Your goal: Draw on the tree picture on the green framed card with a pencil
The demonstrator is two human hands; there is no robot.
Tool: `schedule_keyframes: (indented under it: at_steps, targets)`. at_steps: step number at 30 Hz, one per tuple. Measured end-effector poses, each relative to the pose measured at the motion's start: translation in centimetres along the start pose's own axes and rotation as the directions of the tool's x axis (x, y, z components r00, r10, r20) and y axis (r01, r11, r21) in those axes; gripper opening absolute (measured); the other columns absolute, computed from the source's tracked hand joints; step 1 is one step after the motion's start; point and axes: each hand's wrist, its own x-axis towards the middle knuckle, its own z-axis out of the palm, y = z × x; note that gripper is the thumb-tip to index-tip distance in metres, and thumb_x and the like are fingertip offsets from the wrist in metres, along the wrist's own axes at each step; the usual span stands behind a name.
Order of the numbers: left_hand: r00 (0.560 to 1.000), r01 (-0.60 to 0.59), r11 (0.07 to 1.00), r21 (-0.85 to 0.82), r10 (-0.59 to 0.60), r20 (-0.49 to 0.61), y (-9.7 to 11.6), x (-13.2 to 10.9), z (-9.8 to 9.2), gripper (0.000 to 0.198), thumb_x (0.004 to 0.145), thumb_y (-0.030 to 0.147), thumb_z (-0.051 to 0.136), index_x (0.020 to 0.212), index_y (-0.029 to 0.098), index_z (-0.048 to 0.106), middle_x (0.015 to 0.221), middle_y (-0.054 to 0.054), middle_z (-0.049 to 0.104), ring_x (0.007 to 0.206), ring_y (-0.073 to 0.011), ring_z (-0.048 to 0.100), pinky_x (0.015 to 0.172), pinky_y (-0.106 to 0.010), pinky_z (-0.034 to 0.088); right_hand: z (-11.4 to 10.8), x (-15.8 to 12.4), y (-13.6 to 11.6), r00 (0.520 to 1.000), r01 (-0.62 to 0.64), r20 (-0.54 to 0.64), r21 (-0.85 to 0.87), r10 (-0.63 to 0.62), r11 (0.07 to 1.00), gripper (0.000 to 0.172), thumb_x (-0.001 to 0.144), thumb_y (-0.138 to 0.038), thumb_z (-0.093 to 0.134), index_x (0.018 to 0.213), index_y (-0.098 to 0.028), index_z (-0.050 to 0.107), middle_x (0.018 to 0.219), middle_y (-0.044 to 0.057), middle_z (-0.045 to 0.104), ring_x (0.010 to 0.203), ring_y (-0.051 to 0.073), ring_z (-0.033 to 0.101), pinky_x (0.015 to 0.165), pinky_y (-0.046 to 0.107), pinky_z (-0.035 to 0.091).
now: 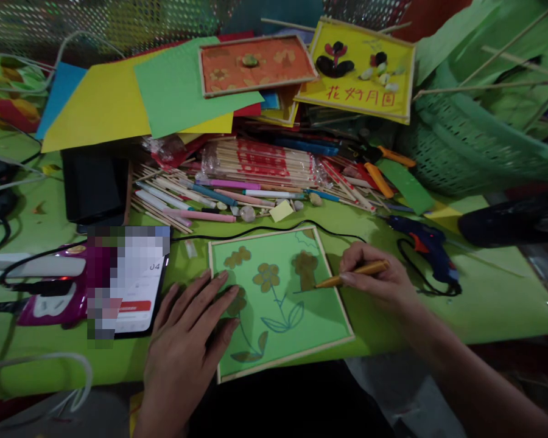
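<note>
A green paper panel (281, 328) in a thin wooden frame lies on the green table before me, with drawn flowers, stems and leaves on it. My left hand (187, 340) lies flat with fingers spread on the panel's left edge, pressing it down. My right hand (379, 277) is closed round an orange pen (354, 274), whose tip touches the panel beside the right-hand flower.
A phone (139, 286) lies left of the panel beside a magenta device (55, 298) with cables. A blue glue gun (427, 246) rests at right. Behind lie several sticks and pens (256, 182), coloured paper sheets (173, 91), two framed pieces (363, 67) and a green basket (475, 140).
</note>
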Motion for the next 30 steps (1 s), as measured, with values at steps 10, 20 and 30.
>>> schedule_keyframes:
  at_steps: [10, 20, 30]
  targets:
    - [1.0, 0.009, 1.0, 0.006, -0.009, 0.008, -0.04, -0.18, 0.19, 0.038, 0.099, 0.028, 0.059, 0.137, 0.029, 0.06, 0.148, -0.001, 0.06, 0.14, -0.0268, 0.052, 0.119, -0.048, 0.032, -0.06, 0.02, 0.29, 1.0, 0.011, -0.01, 0.018, -0.011, 1.0, 0.024, 0.082, -0.043, 0.082, 0.079, -0.025, 0.068, 0.074, 0.0, 0.057, 0.064, 0.016, 0.047, 0.058, 0.03, 0.034]
    - [1.0, 0.012, 1.0, 0.001, -0.012, 0.009, -0.05, -0.1, 0.11, 0.039, 0.099, 0.028, 0.059, 0.137, 0.029, 0.06, 0.148, -0.002, 0.06, 0.141, -0.0262, 0.051, 0.119, -0.048, 0.031, -0.14, -0.13, 0.12, 1.0, -0.014, 0.006, 0.003, 0.014, 1.0, 0.025, 0.082, -0.044, 0.082, 0.079, -0.024, 0.067, 0.072, 0.0, 0.057, 0.063, 0.015, 0.046, 0.057, 0.03, 0.033]
    - [1.0, 0.014, 1.0, -0.005, -0.014, 0.004, -0.01, -0.06, 0.16, 0.037, 0.098, 0.028, 0.059, 0.135, 0.029, 0.062, 0.147, -0.002, 0.061, 0.14, -0.0261, 0.053, 0.12, -0.047, 0.031, 0.01, -0.12, -0.23, 1.0, 0.003, -0.001, 0.003, -0.003, 1.0, 0.027, 0.082, -0.047, 0.081, 0.079, -0.024, 0.067, 0.073, 0.0, 0.056, 0.065, 0.016, 0.047, 0.059, 0.029, 0.034]
